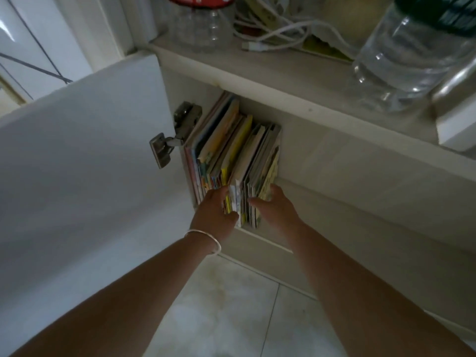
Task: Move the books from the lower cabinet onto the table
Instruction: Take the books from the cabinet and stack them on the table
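Cabinet (334,161): lower compartment open, door (85,163) swung out to the left on its hinge (175,132), top shelf loaded with a clear bottle (409,52), a red-lidded jar (201,21) and a tangle of white cable (273,34). Floor is pale tile (231,313); no table in view, so the drop-off is somewhere off frame. Books (231,155) stand upright in a row against the left wall of the compartment, thin picture-book types, spines toward the camera, all leaning slightly; none out yet. Left hand (215,211) is at the left-middle of the row, fingers tucked in between spines, thumb on the near edges, wearing a bangle (206,240). Right hand (274,204) has its fingers curled round the right end of the row and its thumb across the near spines, so it grips that side of the bundle. Looks like the right-hand batch is being clamped from both sides for a lift; that's my read, not certain. To do it well: push the left fingers deeper so they separate a clean batch, squeeze both palms inward before pulling, because thin glossy covers will slide and fan out if pressure is loose. Pull straight toward the body, low, clear of the upper shelf lip and of the door. Leftover books at the left will likely tip once support goes, so take a modest batch and check the rest before turning away.
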